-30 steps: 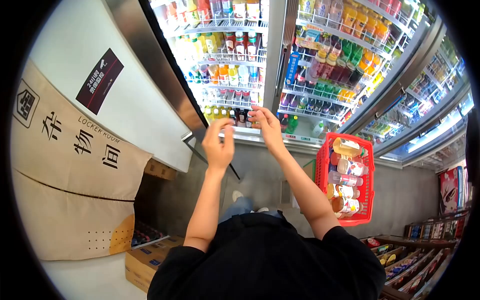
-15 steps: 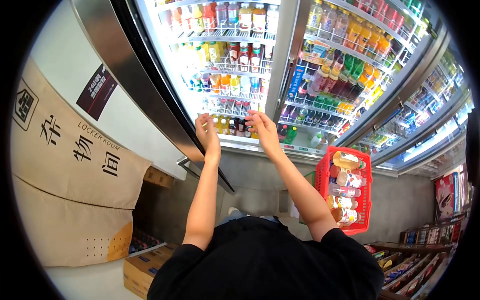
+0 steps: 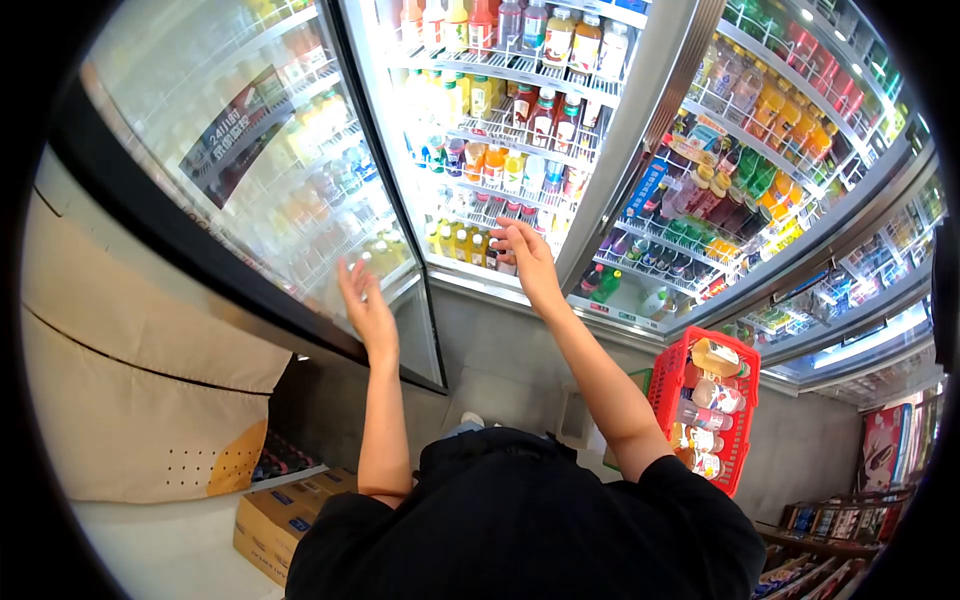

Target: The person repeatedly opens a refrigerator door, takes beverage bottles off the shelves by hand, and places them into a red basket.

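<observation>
Holding nothing: left hand spread near door, right hand relaxed, unclenched. Basket aside, likely for door clearance.

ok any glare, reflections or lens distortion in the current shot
Head view: bright cooler shelves, washed out toward their left side; head view: bottle reflections hazing the open glass door; head view: wide-lens curvature bowing that door's black edge, with darkened image corners.

Left hand by open door, basket
</observation>
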The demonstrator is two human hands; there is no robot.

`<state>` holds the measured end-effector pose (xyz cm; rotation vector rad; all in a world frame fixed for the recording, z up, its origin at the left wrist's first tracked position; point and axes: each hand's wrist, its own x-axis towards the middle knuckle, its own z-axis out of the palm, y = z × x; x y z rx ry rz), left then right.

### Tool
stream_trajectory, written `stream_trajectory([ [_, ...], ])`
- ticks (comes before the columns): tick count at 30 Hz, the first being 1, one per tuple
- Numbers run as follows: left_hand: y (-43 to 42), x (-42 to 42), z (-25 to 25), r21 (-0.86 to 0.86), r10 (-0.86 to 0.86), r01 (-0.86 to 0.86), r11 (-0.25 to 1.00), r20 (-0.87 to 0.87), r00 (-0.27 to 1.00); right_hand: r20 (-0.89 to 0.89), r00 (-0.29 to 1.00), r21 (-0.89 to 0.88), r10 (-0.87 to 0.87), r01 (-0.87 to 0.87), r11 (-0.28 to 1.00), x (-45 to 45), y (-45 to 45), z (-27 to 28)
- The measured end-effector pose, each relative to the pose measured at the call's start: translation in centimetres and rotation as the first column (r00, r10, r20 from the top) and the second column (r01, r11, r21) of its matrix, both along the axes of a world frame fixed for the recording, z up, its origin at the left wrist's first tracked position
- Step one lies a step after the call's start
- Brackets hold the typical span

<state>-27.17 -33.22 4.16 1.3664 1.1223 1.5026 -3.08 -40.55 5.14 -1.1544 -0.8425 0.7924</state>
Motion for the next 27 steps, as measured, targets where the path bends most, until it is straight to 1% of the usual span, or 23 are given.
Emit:
stream_trajectory([
  [3,2.4,-0.8,0.1,-0.092,0.093,-0.094,0.991,-0.017,0.996,-0.001,1.000,-0.018,-0.007,0.007,1.000,0.1,1.6,-0.5],
  [4,3.3,-0.8,0.0,-0.095,0.091,-0.093,0.991,-0.024,0.996,0.001,1.000,-0.031,-0.010,0.010,0.999,-0.1,2.0,-0.7],
  [6,5.4,-0.3,0.1,-0.153,0.008,-0.004,0.988,0.022,1.000,-0.008,1.000,-0.030,-0.008,0.007,1.000,-0.5,3.0,-0.9],
  [7,6.3,0.1,0.2,-0.152,0.006,-0.002,0.988,0.022,1.000,-0.014,1.000,-0.027,-0.004,0.004,1.000,-0.7,3.6,-0.9],
  [9,7.6,0.9,0.3,-0.190,-0.106,0.114,0.975,0.051,0.993,-0.015,1.000,-0.024,-0.006,0.005,1.000,-1.0,4.6,-1.0],
  [10,8.5,1.3,0.1,-0.189,-0.108,0.115,0.975,0.048,0.993,-0.013,1.000,-0.025,-0.009,0.009,1.000,-1.2,5.1,-1.0],
  [12,10.3,2.1,-0.3,-0.190,-0.204,0.205,0.960,0.025,0.979,-0.014,1.000,-0.024,-0.018,0.017,1.000,-1.5,6.2,-1.3],
  [16,13.5,3.9,-1.0,-0.208,-0.256,0.258,0.944,0.038,0.966,-0.039,0.999,-0.049,-0.013,0.011,0.999,-1.5,7.7,-2.7],
  [19,16.8,6.5,-1.7,-0.232,-0.321,0.309,0.922,-0.016,0.947,-0.037,0.999,-0.078,-0.008,0.005,0.997,-0.5,9.8,-2.8],
  [21,18.2,9.1,-2.1,-0.311,-0.412,0.419,0.853,0.092,0.907,-0.054,0.998,-0.120,0.025,-0.031,0.992,0.4,11.6,-2.4],
  [22,18.7,10.1,-1.9,-0.345,-0.430,0.449,0.825,0.133,0.893,-0.031,0.999,-0.115,0.031,-0.034,0.993,0.7,12.6,-2.2],
  [23,19.5,10.7,-2.1,-0.345,-0.426,0.447,0.826,0.138,0.894,-0.026,0.999,-0.117,0.035,-0.038,0.992,1.2,13.6,-1.9],
  [25,20.5,11.6,-2.7,-0.405,-0.499,0.505,0.762,0.128,0.857,-0.011,0.998,-0.107,0.056,-0.057,0.993,2.2,15.2,-1.2],
  [26,20.9,11.9,-3.1,-0.410,-0.478,0.500,0.762,0.164,0.863,0.015,0.997,-0.090,0.071,-0.069,0.994,3.5,16.3,-1.8],
  [27,21.9,12.1,-3.8,-0.417,-0.467,0.490,0.765,0.165,0.869,0.011,0.997,-0.097,0.082,-0.081,0.992,4.4,17.3,-2.0],
])
